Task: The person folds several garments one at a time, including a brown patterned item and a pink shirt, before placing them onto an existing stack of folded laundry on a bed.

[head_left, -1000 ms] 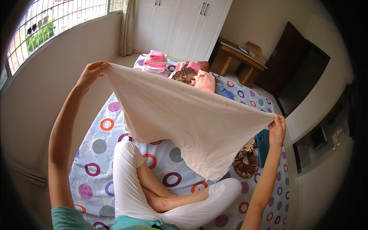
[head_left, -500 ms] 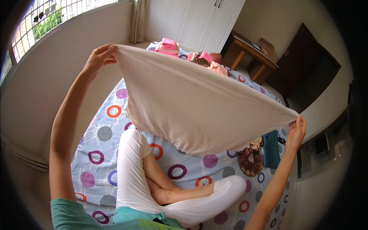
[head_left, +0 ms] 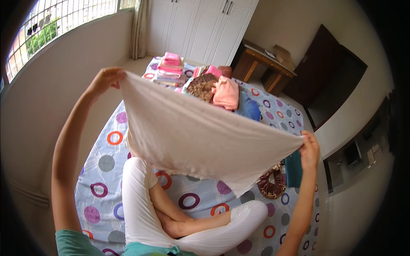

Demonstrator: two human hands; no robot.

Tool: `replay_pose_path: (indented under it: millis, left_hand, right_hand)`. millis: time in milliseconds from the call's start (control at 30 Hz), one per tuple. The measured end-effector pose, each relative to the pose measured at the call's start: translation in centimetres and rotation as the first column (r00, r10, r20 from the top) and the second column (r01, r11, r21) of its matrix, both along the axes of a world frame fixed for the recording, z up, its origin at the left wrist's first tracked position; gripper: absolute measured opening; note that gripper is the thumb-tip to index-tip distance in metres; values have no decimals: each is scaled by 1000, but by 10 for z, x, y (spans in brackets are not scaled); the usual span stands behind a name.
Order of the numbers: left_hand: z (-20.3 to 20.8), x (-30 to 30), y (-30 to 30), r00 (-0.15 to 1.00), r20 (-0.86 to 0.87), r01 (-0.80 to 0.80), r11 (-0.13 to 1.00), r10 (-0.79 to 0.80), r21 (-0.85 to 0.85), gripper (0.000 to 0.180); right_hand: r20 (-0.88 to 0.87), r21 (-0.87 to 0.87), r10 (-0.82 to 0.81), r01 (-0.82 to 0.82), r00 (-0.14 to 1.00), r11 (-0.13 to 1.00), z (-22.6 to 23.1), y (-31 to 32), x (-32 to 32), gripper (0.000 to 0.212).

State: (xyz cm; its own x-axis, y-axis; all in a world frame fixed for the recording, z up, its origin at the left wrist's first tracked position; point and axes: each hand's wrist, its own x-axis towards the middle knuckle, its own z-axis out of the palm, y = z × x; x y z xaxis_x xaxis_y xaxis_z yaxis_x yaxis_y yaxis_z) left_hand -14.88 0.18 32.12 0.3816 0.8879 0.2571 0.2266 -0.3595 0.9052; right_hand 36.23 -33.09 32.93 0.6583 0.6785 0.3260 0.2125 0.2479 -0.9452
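I hold a cream-white cloth [head_left: 200, 136] stretched out in the air in front of me. My left hand [head_left: 104, 81] pinches its upper left corner, raised high. My right hand [head_left: 309, 149] grips the opposite corner, lower and to the right. The cloth sags between the two hands and hangs over my crossed legs in white trousers [head_left: 145, 209]. I sit on a bed with a pale blue sheet [head_left: 106, 162] printed with coloured circles.
A stack of folded pink and white clothes [head_left: 168, 70] sits at the far end of the bed, beside a loose heap of brown, peach and blue garments [head_left: 224, 94]. A brown patterned item [head_left: 271, 183] and a teal cloth [head_left: 294, 168] lie right. White wardrobe [head_left: 200, 25] and wooden desk [head_left: 262, 59] stand beyond.
Both hands have kept hold of the cloth; it has lifted and pulled tauter, and my view has tilted so more of the far clothes pile shows above it.
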Motion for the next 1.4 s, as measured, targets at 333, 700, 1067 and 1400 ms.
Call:
replay_pose_path:
  millis: [333,700,1067,1400]
  left_hand:
    - [-52,72,61,976,3,-216,971,217,-105,15]
    - [54,76,24,781,582,217,972,-229,91,22]
    - [-146,-2,-43,915,26,369,811,-402,-455,23]
    - [-215,19,-50,641,-558,279,838,-526,-470,32]
  right_hand:
    - [650,-509,145,286,746,812,-64,76,-12,17]
    - [759,387,-555,448,342,806,55,33,12,8]
    - [535,-530,175,168,827,831,-114,-82,-54,6]
    - [92,-889,337,-76,937,452,-194,-82,-15,12]
